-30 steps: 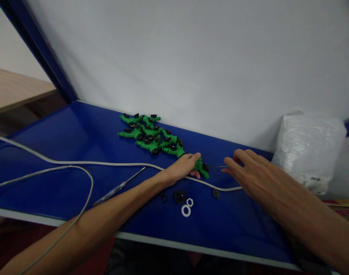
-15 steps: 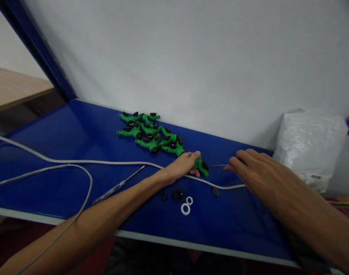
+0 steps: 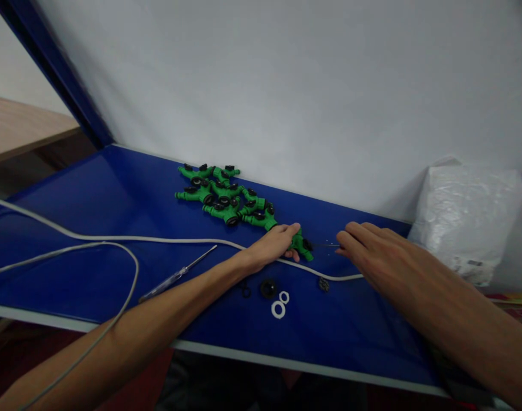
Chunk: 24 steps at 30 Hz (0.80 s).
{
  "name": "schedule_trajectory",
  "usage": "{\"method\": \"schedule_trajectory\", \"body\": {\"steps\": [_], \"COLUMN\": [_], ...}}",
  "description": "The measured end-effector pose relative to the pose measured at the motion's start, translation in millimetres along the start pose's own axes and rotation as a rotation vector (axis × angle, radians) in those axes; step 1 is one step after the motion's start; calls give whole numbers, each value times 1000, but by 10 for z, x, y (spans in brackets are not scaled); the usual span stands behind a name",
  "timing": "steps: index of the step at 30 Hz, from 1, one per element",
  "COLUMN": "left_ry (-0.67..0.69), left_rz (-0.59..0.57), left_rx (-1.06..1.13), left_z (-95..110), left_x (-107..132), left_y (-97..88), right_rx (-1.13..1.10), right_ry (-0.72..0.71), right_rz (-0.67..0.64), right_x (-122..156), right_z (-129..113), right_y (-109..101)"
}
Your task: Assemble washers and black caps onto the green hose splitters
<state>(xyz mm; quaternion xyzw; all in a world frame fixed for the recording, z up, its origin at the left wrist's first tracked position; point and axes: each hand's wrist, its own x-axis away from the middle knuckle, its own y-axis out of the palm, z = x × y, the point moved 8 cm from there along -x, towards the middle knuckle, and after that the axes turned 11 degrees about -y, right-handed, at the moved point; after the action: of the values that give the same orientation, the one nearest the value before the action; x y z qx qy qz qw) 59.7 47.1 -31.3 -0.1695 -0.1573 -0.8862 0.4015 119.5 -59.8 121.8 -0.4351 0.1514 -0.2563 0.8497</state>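
Observation:
My left hand (image 3: 280, 241) is closed round a green Y-shaped hose connector (image 3: 301, 246) with black valve knobs, keeping it low over the table. My right hand (image 3: 365, 245) is a fist on a tool with a thin metal shaft (image 3: 327, 245), which looks like a screwdriver; its handle is hidden in the palm. The shaft points left at the connector's black knob, though I cannot tell whether its tip touches. Several similar green connectors (image 3: 222, 211) lie clustered beyond my left hand.
On the blue table (image 3: 350, 342) lie a clear-handled screwdriver (image 3: 175, 276), white rings (image 3: 278, 309), a black ring (image 3: 268, 288) and a small dark part (image 3: 324, 284). A pale cable (image 3: 145, 240) runs beneath my left wrist. A wrapped white package (image 3: 461, 217) stands right, against the wall.
My right hand has shifted slightly left with the tool, closer to the connector. My left hand keeps its hold on the connector. The view has tilted very slightly.

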Motion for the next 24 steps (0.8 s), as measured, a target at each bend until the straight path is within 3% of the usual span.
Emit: {"method": "schedule_trajectory", "body": {"steps": [9,18,21,24], "left_ry": [0,-33,-24,-22], "left_rz": [3,26,33,33], "left_rx": [13,14,14,14], "left_z": [-18,-29,-35,-49], "left_x": [-5,-12,-31,-43], "left_y": [3,-4,-10,-14], "right_rx": [26,32,38,-92], "right_ry": [28,-26,31,148], "right_rz": [-69,56,55,-14], "right_x": [-11,-4,65,143], "right_z": [44,-29,0,98], "right_y": [76,-12,89,260]}}
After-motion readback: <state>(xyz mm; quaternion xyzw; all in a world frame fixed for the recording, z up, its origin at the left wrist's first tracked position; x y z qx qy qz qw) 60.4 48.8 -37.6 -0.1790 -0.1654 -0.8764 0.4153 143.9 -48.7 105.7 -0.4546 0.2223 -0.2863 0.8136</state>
